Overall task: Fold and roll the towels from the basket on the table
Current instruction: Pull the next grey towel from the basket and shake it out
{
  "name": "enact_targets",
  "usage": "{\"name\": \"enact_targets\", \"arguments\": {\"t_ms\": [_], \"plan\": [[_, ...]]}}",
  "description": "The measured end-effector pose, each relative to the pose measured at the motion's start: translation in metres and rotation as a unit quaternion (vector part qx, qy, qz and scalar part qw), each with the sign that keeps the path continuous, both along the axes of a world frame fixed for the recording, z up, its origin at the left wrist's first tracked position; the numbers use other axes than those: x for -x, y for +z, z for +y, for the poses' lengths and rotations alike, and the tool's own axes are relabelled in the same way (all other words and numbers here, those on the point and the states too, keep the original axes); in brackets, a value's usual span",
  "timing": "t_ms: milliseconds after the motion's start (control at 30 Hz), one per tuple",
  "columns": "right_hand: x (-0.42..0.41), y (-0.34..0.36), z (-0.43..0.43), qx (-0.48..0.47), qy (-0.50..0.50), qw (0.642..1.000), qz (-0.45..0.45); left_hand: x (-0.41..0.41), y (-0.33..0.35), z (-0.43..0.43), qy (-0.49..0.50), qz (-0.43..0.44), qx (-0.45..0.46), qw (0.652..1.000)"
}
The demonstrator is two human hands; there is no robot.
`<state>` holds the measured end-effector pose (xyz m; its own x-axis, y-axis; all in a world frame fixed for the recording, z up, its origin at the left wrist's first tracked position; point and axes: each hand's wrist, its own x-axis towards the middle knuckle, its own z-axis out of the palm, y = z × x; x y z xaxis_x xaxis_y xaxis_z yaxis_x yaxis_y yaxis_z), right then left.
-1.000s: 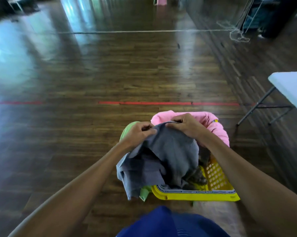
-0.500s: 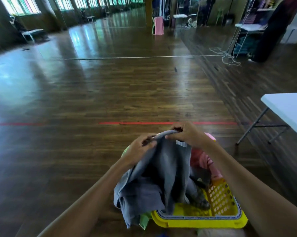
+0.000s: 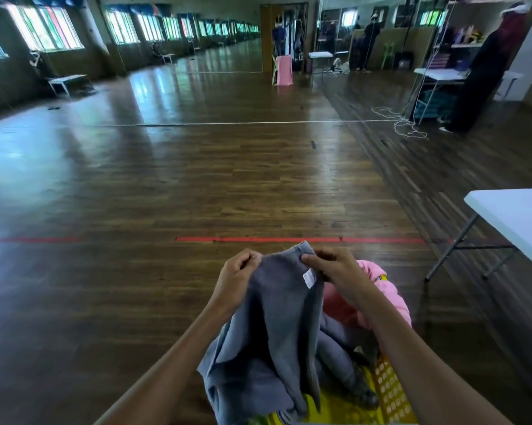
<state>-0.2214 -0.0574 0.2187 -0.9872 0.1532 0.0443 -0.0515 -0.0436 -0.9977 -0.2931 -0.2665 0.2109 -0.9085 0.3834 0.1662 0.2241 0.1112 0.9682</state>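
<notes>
Grey towel with white tag, limp between pinching fingers of left hand and right hand.

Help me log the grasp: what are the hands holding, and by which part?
The left hand and right hand pinch the grey towel by its top edge, the right one just above the white label.

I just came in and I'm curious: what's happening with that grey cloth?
A person holds a grey towel up by its top edge, the left hand and right hand each pinching it. It hangs above a yellow plastic basket with a pink towel inside. A white folding table stands to the right.
</notes>
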Motion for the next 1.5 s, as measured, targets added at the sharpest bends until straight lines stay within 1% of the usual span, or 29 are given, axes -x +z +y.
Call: {"name": "enact_targets", "arguments": {"t_ms": [67,133,200,267,367,433,500,567,633,700,767,833,900,967,1033,1133,1233,1300,1400,1467,1500], "plan": [[0.010,0.007,-0.003,-0.081,-0.005,0.997,0.007,0.000,0.008,0.007,-0.034,0.000,0.011,0.999],[0.020,0.015,-0.007,-0.164,0.011,0.986,0.015,-0.002,0.022,0.016,-0.060,-0.016,-0.008,0.998],[0.028,0.022,-0.008,-0.215,0.017,0.977,0.003,-0.002,0.035,0.024,-0.057,-0.010,-0.029,0.998],[0.032,0.026,-0.009,-0.234,0.018,0.972,-0.004,0.003,0.041,0.028,-0.042,0.028,-0.019,0.999],[0.034,0.030,-0.015,-0.230,0.009,0.973,-0.005,0.015,0.041,0.025,-0.013,0.086,0.038,0.995],[0.033,0.031,-0.019,-0.220,0.025,0.975,-0.004,0.020,0.045,0.021,0.017,0.106,0.063,0.992],[0.027,0.027,-0.018,-0.183,0.058,0.981,-0.015,0.029,0.054,0.014,0.052,0.099,0.052,0.992],[0.015,0.015,-0.010,-0.125,0.094,0.987,-0.027,0.044,0.062,0.000,0.091,0.085,0.034,0.992],[0.004,0.004,-0.001,-0.098,0.100,0.990,-0.019,0.056,0.067,-0.013,0.114,0.089,0.034,0.989],[0.003,0.003,0.005,-0.107,0.074,0.991,0.006,0.055,0.069,-0.016,0.095,0.113,0.071,0.987],[0.011,0.013,0.004,-0.136,0.060,0.989,0.020,0.046,0.068,-0.008,0.044,0.140,0.135,0.980],[0.020,0.026,-0.001,-0.165,0.067,0.983,0.031,0.032,0.068,0.000,-0.009,0.152,0.196,0.969],[0.027,0.036,-0.007,-0.171,0.078,0.981,0.035,0.025,0.066,0.006,-0.052,0.158,0.235,0.958],[0.031,0.041,-0.011,-0.175,0.085,0.980,0.036,0.018,0.065,0.009,-0.079,0.140,0.239,0.958],[0.031,0.046,-0.015,-0.182,0.092,0.978,0.040,0.015,0.066,0.010,-0.099,0.114,0.221,0.964],[0.031,0.052,-0.019,-0.191,0.089,0.977,0.035,0.015,0.067,0.008,-0.111,0.117,0.220,0.962],[0.031,0.052,-0.021,-0.186,0.101,0.977,0.006,0.022,0.073,0.005,-0.078,0.160,0.235,0.956],[0.028,0.048,-0.013,-0.182,0.103,0.978,-0.010,0.035,0.076,-0.006,-0.017,0.187,0.241,0.952],[0.018,0.039,0.006,-0.182,0.085,0.980,-0.015,0.059,0.075,-0.037,0.077,0.173,0.241,0.952],[0.015,0.039,0.011,-0.171,0.082,0.982,-0.004,0.057,0.072,-0.044,0.082,0.152,0.242,0.955],[0.017,0.042,0.008,-0.177,0.087,0.980,0.007,0.050,0.072,-0.040,0.059,0.146,0.238,0.958]]}}
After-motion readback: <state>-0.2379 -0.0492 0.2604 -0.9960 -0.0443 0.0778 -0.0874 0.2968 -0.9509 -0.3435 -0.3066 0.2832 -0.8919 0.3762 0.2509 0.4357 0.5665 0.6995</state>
